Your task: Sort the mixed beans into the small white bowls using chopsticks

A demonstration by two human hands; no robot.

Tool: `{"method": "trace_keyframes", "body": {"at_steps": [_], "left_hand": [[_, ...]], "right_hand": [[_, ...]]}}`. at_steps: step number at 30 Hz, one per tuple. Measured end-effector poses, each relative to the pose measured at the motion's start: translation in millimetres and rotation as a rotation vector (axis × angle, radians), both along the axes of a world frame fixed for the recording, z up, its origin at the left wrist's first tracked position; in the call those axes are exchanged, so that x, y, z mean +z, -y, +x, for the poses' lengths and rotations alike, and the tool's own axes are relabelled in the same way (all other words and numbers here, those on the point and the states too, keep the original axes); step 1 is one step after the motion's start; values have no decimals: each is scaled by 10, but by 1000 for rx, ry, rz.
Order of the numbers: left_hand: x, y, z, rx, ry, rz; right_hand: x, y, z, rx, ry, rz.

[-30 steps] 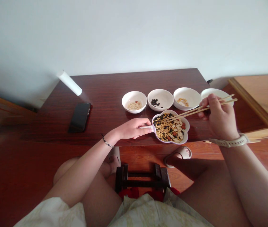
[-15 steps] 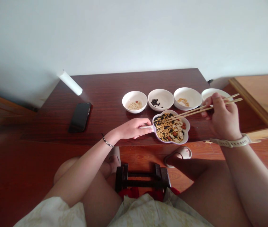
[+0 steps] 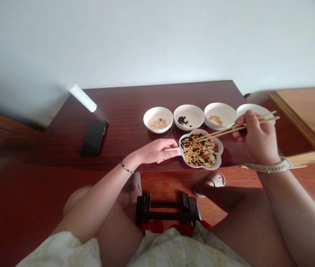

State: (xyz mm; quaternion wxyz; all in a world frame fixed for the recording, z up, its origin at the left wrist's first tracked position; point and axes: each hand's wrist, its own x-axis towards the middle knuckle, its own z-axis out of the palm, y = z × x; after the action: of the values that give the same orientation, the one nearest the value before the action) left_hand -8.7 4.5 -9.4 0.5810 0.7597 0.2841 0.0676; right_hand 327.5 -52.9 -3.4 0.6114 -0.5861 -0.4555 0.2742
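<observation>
My left hand (image 3: 160, 151) is closed round the short handle of a white flower-shaped bowl (image 3: 220, 148) near the table's front edge. Yellow beans, black beans and pale peanut halves (image 3: 209, 150) lie mixed in it, the peanuts mostly on the right side. Between the fingers of my right hand (image 3: 260, 139) is a pair of wooden chopsticks (image 3: 229, 129), their tips down among the beans. Behind stand a bowl with some peanuts (image 3: 158, 119), a bowl with a few black beans (image 3: 189, 117) and a bowl with yellow pieces (image 3: 220, 115). My right hand partly covers another white bowl (image 3: 253, 109).
A black phone (image 3: 93, 138) lies on the left of the dark wooden table (image 3: 124, 100). A white cylinder (image 3: 82, 97) is at the back left. To the right is a lighter wooden surface (image 3: 307, 107), and a dark stool (image 3: 168, 213) is below, between my legs.
My right hand has shifted slightly left with the chopsticks, whose tips stay among the beans. My left hand and the bowl it holds have not visibly moved.
</observation>
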Motion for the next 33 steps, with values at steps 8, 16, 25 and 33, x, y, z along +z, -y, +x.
{"method": "trace_keyframes", "body": {"at_steps": [8, 16, 25, 33], "left_hand": [[13, 7, -10, 6, -9, -2], [-14, -1, -15, -5, 5, -4], [-1, -3, -15, -7, 4, -3], [-6, -4, -7, -8, 2, -3]], "right_hand": [[9, -17, 10, -26, -44, 24], [15, -15, -11, -25, -39, 74], [17, -9, -24, 2, -18, 54], [-24, -29, 3, -4, -10, 76]]}}
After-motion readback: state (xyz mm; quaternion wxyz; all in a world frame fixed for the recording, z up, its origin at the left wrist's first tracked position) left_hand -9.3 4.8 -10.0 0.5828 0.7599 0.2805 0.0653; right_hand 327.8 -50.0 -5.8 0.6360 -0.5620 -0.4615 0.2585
